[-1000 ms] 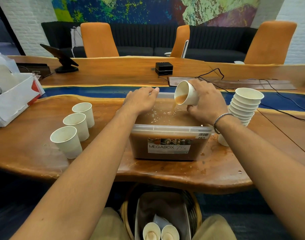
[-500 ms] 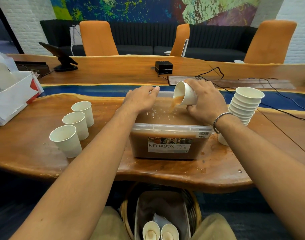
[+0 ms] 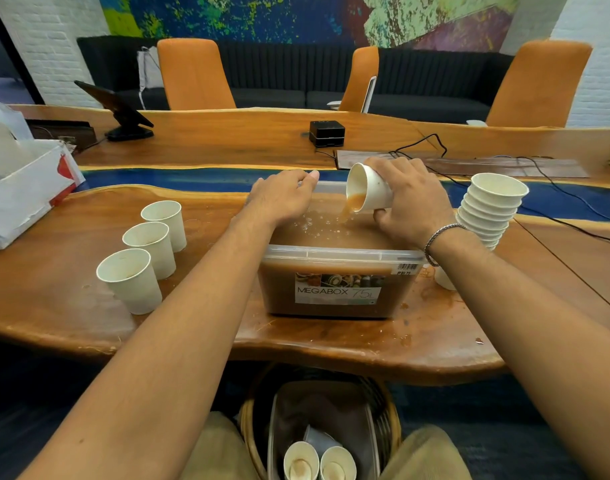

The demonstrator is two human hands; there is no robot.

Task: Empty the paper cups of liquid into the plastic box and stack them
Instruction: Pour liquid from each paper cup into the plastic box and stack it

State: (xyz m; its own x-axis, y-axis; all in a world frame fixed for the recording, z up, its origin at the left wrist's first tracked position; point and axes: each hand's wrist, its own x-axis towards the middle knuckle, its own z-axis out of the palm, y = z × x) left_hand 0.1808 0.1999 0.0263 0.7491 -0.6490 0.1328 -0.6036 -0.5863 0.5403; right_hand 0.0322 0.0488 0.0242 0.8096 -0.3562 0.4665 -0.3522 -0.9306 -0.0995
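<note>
Over plastic box [image 3: 338,261]: right hand [image 3: 412,202] gripping paper cup [image 3: 367,192], tipped steeper; left hand [image 3: 282,199] apparently steadying rim.

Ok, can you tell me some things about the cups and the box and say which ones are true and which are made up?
1. The right hand tips a paper cup over the plastic box. True.
2. The liquid is green. False: it is brown.
3. Three cups stand to the left of the box. True.
4. The stack of cups is on the left. False: it stands to the right.
5. The left hand holds a cup. False: it rests on the box's far edge.
</note>
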